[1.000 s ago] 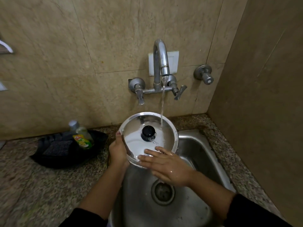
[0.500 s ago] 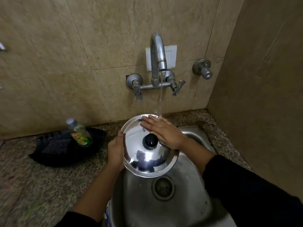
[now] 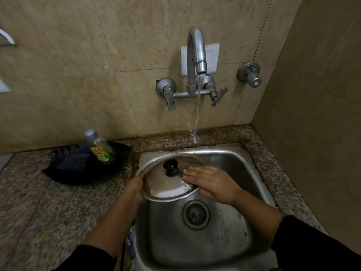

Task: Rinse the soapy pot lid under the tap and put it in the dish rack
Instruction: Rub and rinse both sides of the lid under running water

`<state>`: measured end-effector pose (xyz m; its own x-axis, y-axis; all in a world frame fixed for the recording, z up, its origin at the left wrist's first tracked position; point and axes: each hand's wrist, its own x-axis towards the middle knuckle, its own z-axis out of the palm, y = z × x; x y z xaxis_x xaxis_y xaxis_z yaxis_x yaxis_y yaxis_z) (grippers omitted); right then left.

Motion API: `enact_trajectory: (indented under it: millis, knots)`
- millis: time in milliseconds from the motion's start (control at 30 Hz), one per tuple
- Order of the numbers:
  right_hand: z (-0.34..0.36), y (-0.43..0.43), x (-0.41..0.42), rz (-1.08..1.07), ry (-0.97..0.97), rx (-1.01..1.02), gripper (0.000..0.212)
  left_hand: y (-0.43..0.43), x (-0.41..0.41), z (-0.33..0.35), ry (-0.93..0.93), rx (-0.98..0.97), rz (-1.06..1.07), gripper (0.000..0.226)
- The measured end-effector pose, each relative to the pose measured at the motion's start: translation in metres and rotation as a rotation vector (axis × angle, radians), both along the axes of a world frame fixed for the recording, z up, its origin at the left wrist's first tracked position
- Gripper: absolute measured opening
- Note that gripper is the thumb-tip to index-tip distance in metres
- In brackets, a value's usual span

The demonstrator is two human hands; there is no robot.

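Observation:
A round steel pot lid (image 3: pixel 166 185) with a black knob (image 3: pixel 171 167) is held low over the steel sink (image 3: pixel 230 159), knob side up and lying flatter than before. My left hand (image 3: pixel 135 187) grips its left rim. My right hand (image 3: pixel 210 183) lies flat on the lid's right side, fingers spread toward the knob. Water runs from the wall tap (image 3: pixel 196 53) and strikes the lid's far edge. No dish rack is in view.
A black tray (image 3: pixel 64 177) on the speckled counter to the left holds a dish soap bottle (image 3: pixel 101 148) and a dark scrub pad (image 3: pixel 73 164). The sink drain (image 3: pixel 195 214) lies below the lid. A side wall stands close on the right.
The lid has been lowered and tipped flatter. My right hand slid from the lid's far edge to its right side. The left hand keeps its grip on the rim.

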<state>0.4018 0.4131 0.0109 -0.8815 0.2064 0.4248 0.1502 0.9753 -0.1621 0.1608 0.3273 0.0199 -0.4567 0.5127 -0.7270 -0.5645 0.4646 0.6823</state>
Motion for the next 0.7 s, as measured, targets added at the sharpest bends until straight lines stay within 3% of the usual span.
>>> enact_trajectory:
  millis: [100, 267, 333, 433, 533, 600, 700]
  knots:
    - [0.023, 0.001, -0.012, -0.031, 0.116, -0.105, 0.026, -0.013, 0.000, 0.000, -0.063, -0.071, -0.075, 0.046]
    - [0.057, 0.014, -0.033, -0.223, 0.131, -0.619, 0.016, -0.019, -0.010, -0.017, 0.017, -0.154, -0.473, 0.099]
    - [0.061, 0.028, -0.041, -0.338, 0.100, -0.778, 0.026, -0.017, -0.010, -0.021, -0.007, -0.017, -0.462, 0.092]
    - [0.052, 0.050, -0.050, -0.458, 0.106, -0.960, 0.037, -0.013, -0.006, -0.016, -0.139, 0.365, -0.349, 0.076]
    - [0.041, 0.062, -0.061, -0.494, 0.118, -1.097, 0.016, -0.011, 0.003, -0.008, 0.058, 0.431, -0.291, 0.061]
    - [0.038, 0.061, -0.070, -0.596, 0.103, -0.964, 0.017, -0.006, 0.009, -0.004, 0.121, 0.407, -0.190, 0.050]
    - [0.030, 0.040, -0.083, -0.753, -0.140, -0.245, 0.047, 0.000, 0.023, 0.002, 0.113, 0.458, -0.111, 0.039]
